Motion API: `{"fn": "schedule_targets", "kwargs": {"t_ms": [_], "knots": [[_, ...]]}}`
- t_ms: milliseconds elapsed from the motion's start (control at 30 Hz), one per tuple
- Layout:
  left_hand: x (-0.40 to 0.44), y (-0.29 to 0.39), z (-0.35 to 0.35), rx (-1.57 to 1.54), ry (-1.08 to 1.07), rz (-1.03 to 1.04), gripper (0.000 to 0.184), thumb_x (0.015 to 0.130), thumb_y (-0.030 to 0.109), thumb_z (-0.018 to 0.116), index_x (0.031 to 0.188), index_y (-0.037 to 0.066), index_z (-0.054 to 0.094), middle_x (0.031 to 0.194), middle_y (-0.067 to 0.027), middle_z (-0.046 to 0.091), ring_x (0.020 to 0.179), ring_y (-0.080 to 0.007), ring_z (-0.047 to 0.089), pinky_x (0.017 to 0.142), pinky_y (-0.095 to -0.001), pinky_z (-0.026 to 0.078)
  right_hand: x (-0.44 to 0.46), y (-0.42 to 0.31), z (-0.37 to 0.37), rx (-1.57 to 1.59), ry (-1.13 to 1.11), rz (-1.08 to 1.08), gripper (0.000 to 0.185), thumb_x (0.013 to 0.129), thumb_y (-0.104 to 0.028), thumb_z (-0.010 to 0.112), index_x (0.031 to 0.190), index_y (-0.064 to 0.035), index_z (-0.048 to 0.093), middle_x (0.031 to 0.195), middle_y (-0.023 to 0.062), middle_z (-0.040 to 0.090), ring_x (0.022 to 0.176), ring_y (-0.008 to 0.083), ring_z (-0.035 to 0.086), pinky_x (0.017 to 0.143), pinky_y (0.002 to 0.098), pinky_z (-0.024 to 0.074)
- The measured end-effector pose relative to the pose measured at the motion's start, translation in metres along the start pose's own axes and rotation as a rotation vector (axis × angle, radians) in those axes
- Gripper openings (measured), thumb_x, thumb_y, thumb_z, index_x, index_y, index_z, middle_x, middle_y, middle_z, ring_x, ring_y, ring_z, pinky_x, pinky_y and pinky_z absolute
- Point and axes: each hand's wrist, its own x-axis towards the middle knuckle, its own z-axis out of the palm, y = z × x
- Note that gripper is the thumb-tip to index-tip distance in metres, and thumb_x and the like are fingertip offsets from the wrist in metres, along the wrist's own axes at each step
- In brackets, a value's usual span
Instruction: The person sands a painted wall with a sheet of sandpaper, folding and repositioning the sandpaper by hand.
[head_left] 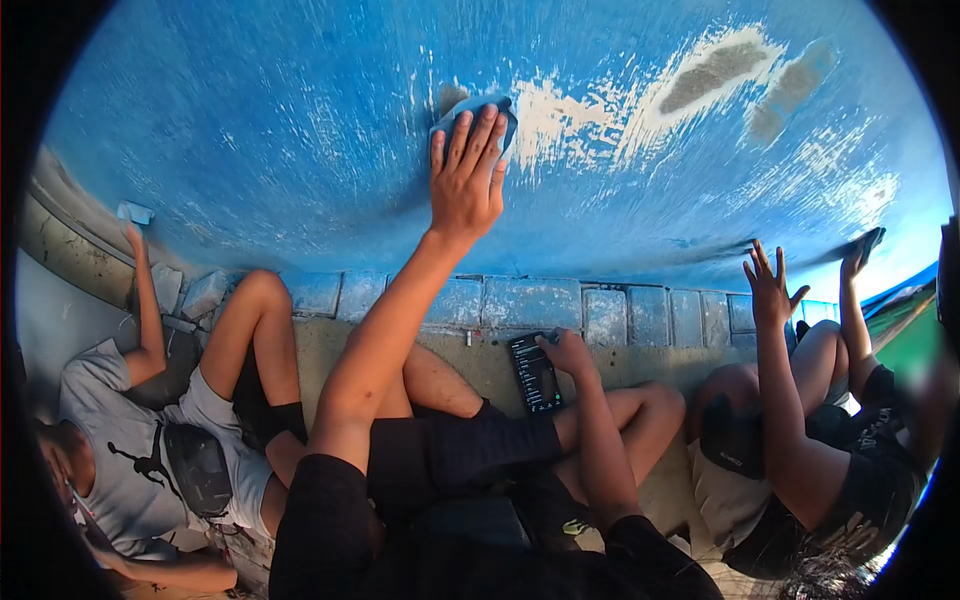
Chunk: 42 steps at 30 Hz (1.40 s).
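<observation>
My left hand (467, 185) presses a folded piece of sandpaper (487, 102), blue with dust, against the blue painted wall (330, 130). Its fingers lie over the sheet and the thumb sits at the right edge. White scraped paint (570, 120) begins just right of this hand. Low over my lap, my right hand (567, 352) grips a smartphone (535, 375) by its upper right side. The phone's dark screen is lit with lines of text, too small to read.
A person in a grey shirt (125, 440) sits at left, one hand holding a light blue piece (135, 212) to the wall. At right, a raised hand (770, 290) and another hand with a dark pad (868, 246) are near the wall. Bricks (530, 302) line its base.
</observation>
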Motion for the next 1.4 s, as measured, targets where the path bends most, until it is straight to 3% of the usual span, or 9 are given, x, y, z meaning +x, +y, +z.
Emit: {"fn": "schedule_targets", "kwargs": {"t_ms": [400, 600, 667, 800, 967, 1100, 1167, 1267, 1400], "knots": [[-0.042, -0.006, 0.005, 0.077, -0.114, 0.054, 0.047, 0.096, 0.022, 0.044, 0.143, 0.019, 0.04, 0.15, 0.0044, 0.035, 0.139, -0.0153, 0.03, 0.115, -0.0423, 0.014, -0.009, -0.013, -0.009, 0.194, -0.049, -0.12, 0.056, 0.08, -0.05, 0.066, 0.089, 0.0048, 0.066, 0.084, 0.0284, 0.064, 0.086, 0.0437, 0.063, 0.078, 0.0461, 0.0504], [0.046, 0.007, -0.026, 0.027, 0.132, 0.024, 0.049, 0.098, 0.024, 0.036, 0.145, 0.01, 0.037, 0.152, -0.0052, 0.031, 0.143, -0.0252, 0.022, 0.115, -0.0472, 0.008, -0.018, -0.017, 0.009, 0.217, -0.037, -0.204, 0.072, 0.082, -0.053, 0.066, 0.12, 0.0061, 0.05, 0.095, 0.0209, 0.066, 0.084, 0.0278, 0.065, 0.073, 0.0393, 0.0502], [0.041, 0.011, -0.02, 0.023, 0.125, 0.004, 0.049, 0.098, 0.025, 0.036, 0.145, 0.01, 0.036, 0.152, -0.0063, 0.03, 0.143, -0.0264, 0.021, 0.115, -0.048, 0.008, -0.009, -0.01, 0.017, 0.255, -0.289, -0.136, 0.097, 0.08, -0.053, 0.067, 0.136, 0.0148, 0.026, 0.123, 0.0297, 0.054, 0.116, 0.0359, 0.053, 0.094, 0.0388, 0.0439], [0.011, 0.007, -0.003, 0.05, 0.069, -0.014, 0.05, 0.098, 0.025, 0.038, 0.145, 0.008, 0.035, 0.153, -0.0077, 0.028, 0.143, -0.0277, 0.018, 0.115, -0.0494, 0.008, 0.016, 0.023, 0.035, 0.505, -0.464, -0.106, 0.095, 0.081, -0.05, 0.068, 0.136, 0.0154, 0.026, 0.127, 0.0311, 0.05, 0.121, 0.0372, 0.049, 0.098, 0.038, 0.0412], [-0.045, -0.007, 0.016, 0.053, -0.039, -0.012, 0.05, 0.097, 0.023, 0.044, 0.145, 0.016, 0.036, 0.153, 0.0019, 0.029, 0.142, -0.0185, 0.023, 0.116, -0.0445, 0.012, -0.009, 0.0, 0.02, 0.135, -0.223, -0.309, 0.081, 0.087, -0.029, 0.068, 0.14, 0.0116, 0.021, 0.121, 0.0289, 0.056, 0.109, 0.0284, 0.059, 0.085, 0.0369, 0.0484], [-0.039, -0.013, 0.006, 0.121, -0.097, 0.061, 0.047, 0.099, 0.025, 0.036, 0.144, 0.011, 0.037, 0.152, -0.0029, 0.03, 0.143, -0.0227, 0.02, 0.116, -0.0465, 0.01, 0.012, 0.02, 0.046, 0.119, -0.08, -0.353, 0.084, 0.086, -0.03, 0.068, 0.14, 0.0123, 0.02, 0.117, 0.0293, 0.058, 0.108, 0.0322, 0.059, 0.085, 0.0394, 0.0479], [-0.013, -0.008, -0.006, 0.111, -0.057, 0.056, 0.047, 0.099, 0.025, 0.035, 0.144, 0.01, 0.037, 0.152, -0.0041, 0.03, 0.143, -0.0234, 0.02, 0.116, -0.0469, 0.009, 0.019, 0.021, 0.043, 0.542, -0.288, -0.132, 0.085, 0.083, -0.031, 0.071, 0.139, 0.0112, 0.024, 0.117, 0.0281, 0.058, 0.108, 0.0344, 0.059, 0.09, 0.0407, 0.0463], [0.031, 0.003, -0.022, 0.077, 0.057, 0.043, 0.049, 0.099, 0.025, 0.034, 0.144, 0.008, 0.036, 0.152, -0.0072, 0.03, 0.143, -0.0253, 0.019, 0.116, -0.0476, 0.008, 0.009, 0.021, 0.037, 0.197, 0.014, -0.408, 0.075, 0.082, -0.028, 0.072, 0.134, 0.0092, 0.033, 0.11, 0.0236, 0.062, 0.098, 0.0302, 0.063, 0.083, 0.0375, 0.0496], [0.046, 0.014, -0.022, 0.018, 0.151, 0.007, 0.051, 0.098, 0.024, 0.034, 0.145, 0.005, 0.033, 0.153, -0.0111, 0.028, 0.144, -0.0285, 0.017, 0.115, -0.0495, 0.005, 0.009, 0.011, 0.024, 0.357, -0.166, -0.239, 0.072, 0.076, -0.032, 0.076, 0.124, 0.0095, 0.04, 0.105, 0.0248, 0.062, 0.097, 0.0316, 0.063, 0.082, 0.0394, 0.0488]]}}
